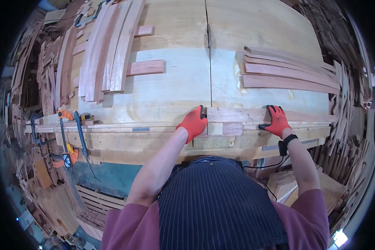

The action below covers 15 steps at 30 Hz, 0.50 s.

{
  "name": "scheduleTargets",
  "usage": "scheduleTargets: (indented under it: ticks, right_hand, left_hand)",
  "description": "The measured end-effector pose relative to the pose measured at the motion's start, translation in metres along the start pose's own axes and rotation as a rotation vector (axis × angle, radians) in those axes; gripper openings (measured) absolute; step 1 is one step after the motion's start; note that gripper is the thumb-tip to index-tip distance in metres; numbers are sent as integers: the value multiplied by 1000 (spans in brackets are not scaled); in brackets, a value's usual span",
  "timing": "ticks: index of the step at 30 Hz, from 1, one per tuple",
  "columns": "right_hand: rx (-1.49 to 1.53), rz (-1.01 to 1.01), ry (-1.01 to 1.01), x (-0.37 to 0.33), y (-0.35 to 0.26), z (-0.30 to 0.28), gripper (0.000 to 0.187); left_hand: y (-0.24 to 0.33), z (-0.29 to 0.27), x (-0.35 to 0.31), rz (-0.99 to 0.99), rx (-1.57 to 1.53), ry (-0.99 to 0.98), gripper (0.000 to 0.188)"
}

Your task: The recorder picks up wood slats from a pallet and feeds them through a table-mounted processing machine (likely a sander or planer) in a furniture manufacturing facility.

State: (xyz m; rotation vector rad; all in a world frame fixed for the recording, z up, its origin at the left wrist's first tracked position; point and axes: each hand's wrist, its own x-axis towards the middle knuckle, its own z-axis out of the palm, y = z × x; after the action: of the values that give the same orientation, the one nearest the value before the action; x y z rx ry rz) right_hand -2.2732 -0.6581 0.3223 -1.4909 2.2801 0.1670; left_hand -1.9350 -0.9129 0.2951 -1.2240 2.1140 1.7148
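Observation:
Both my hands wear red gloves with black fingertips. My left hand (193, 123) is closed at the left end of a pinkish wooden board (237, 114) that lies along the near edge of the workbench (175, 79). Farther right, my right hand (278, 120) grips the same board, its fingers over the far edge and its thumb on the near side. Just below the board, between my hands, sits a short wooden block (231, 128) with a pale patch at its left. Long thin strips run along the bench edge beneath the board.
Several long planks (112, 50) lie across short wooden spacers (147, 67) at the left. Another stack of planks (287, 75) rests at the right. An orange and black clamp (63, 133) and a blue-handled one (80, 133) grip the bench's left edge. Wood strips (350, 108) crowd the right side.

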Motion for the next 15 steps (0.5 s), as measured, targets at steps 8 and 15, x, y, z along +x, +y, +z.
scheduleTargets:
  ticks: [8,15]
  right_hand:
    - [-21,56,-32,5,-13,0,99]
    - [-27,26,67,-1,-5,22,100]
  left_hand:
    - [-31,-65,-52,22,-226,350,54]
    - [-62,-96,-135,-49,-531,686,50]
